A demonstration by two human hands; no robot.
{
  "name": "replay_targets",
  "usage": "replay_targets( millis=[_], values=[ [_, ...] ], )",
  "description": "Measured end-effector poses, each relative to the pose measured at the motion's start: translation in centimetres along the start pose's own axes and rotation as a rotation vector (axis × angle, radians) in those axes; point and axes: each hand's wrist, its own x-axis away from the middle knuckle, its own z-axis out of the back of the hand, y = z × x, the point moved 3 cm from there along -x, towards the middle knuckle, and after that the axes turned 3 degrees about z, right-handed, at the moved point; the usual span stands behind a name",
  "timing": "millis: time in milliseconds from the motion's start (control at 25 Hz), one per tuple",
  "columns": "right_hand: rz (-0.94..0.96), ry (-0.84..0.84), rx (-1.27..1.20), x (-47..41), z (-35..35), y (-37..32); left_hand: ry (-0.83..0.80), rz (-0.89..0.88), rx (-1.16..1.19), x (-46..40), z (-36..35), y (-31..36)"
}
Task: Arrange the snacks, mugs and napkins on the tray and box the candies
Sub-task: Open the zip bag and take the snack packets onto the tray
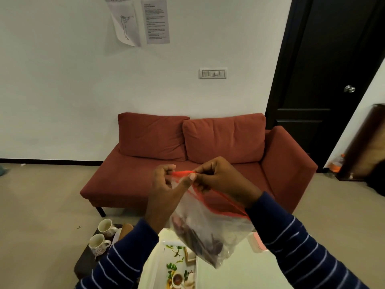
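I hold up a clear zip bag with a red seal strip and dark snacks or candies inside. My left hand pinches one end of the red strip. My right hand pinches the strip right beside it, fingertips touching the left thumb. The bag hangs tilted below both hands, over a white tray with a printed floral and teacup picture. Two patterned white mugs stand upright on a dark low table at the lower left.
A red sofa stands against the white wall ahead. A dark door is at the right. A wooden item lies behind the mugs, partly hidden by my left sleeve. Something pink shows under my right sleeve.
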Motion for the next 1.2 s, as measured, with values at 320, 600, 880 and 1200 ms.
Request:
replay_targets(
  millis=[320, 600, 880, 1200],
  values=[
    [-0.055, 0.054, 0.033, 1.7, 0.1, 0.1, -0.114, -0.034, -0.246, 1.7, -0.7, -1.6],
    [0.066, 0.243, 0.352, 1.9, 0.6, -0.2, -0.1, 0.025, -0.063, 1.9, -1.1, -0.6],
    [-0.083, 0.065, 0.632, 2.3, -1.5, 1.9, -0.137, -0.042, -0.023, 1.7, -1.3, -0.2],
    [-0.103, 0.356, 0.877, 3.1, 0.8, 3.1, -0.464, -0.282, -0.317, 3.0, -0.1, 0.9]
  ],
)
